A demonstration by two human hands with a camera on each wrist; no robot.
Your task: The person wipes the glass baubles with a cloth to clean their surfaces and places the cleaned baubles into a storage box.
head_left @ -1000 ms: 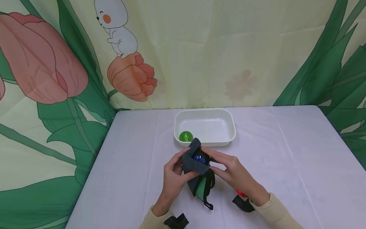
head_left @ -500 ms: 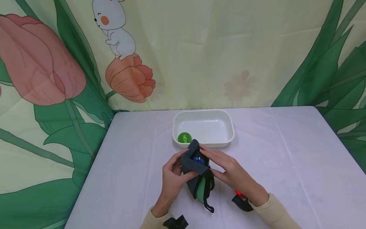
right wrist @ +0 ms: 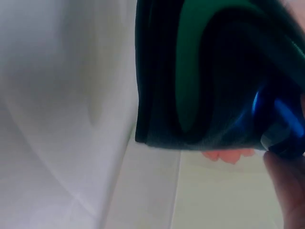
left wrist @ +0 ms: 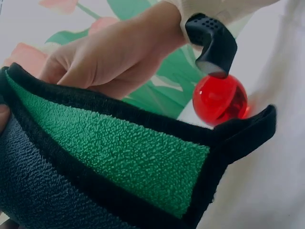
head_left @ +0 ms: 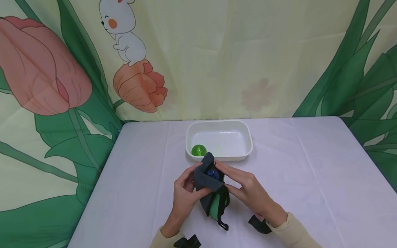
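Left hand (head_left: 186, 199): fingers pinch the black-edged cloth (head_left: 203, 178).
Right hand (head_left: 253, 191): fingers grip the blue ball (head_left: 214, 173) within the cloth's fold.
Tray (head_left: 229, 143): just beyond (green ball (head_left: 199, 150) in its near-left corner).
Desk (head_left: 313, 193): open room both sides.

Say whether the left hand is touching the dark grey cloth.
Touching. The head view shows the left hand gripping the dark grey cloth, its thumb lying across the folded edge.
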